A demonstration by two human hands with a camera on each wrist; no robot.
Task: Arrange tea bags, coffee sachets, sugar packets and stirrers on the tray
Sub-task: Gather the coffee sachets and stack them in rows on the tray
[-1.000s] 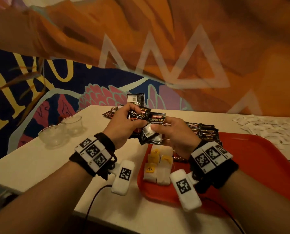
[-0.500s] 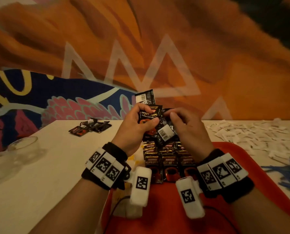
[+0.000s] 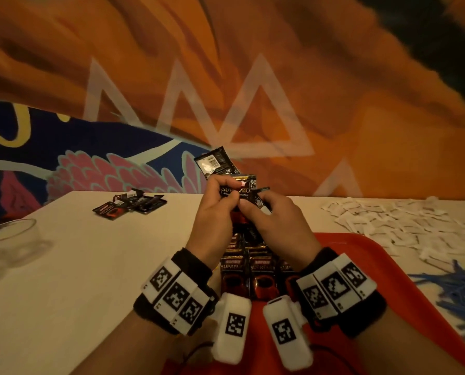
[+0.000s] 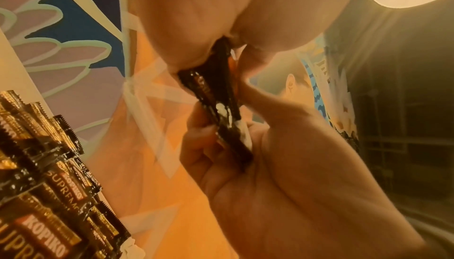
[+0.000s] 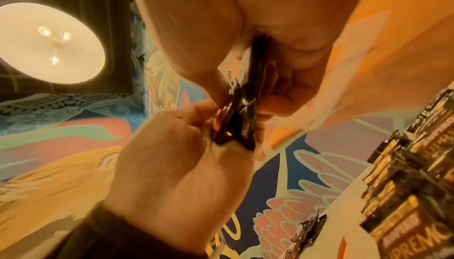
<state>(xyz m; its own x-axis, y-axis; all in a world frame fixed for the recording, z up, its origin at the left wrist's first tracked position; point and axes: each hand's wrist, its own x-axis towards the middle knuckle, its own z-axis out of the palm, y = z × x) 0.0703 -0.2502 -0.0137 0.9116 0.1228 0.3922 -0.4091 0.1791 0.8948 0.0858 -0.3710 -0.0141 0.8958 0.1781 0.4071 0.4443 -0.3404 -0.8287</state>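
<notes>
Gripping a small fan of glossy black coffee sachets with red-and-gold print (image 3: 235,185), both hands meet above the far end of the tray. Left hand (image 3: 215,220) has its fingers and thumb curled round the bundle from the left; right hand (image 3: 277,223) pinches the sachets from the right, thumb against fingertips. One sachet stands tallest, barcode side showing. From the wrist views the sachets appear edge-on (image 4: 221,96), clamped between both palms; how many are held is hard to tell, perhaps three or four.

Directly beneath the hands, rows of the same black sachets (image 3: 258,269) lie overlapped on the red plastic tray (image 3: 388,266), labels facing up. The tray sits on a pale tabletop (image 3: 90,266).

Far left on the table, a loose heap of more black sachets (image 3: 130,204). Nearer left edge, a clear glass bowl (image 3: 9,239). Right of the tray, a spread of small white sugar packets (image 3: 393,223), and just in front of them a bundle of thin blue stirrers (image 3: 458,290).
</notes>
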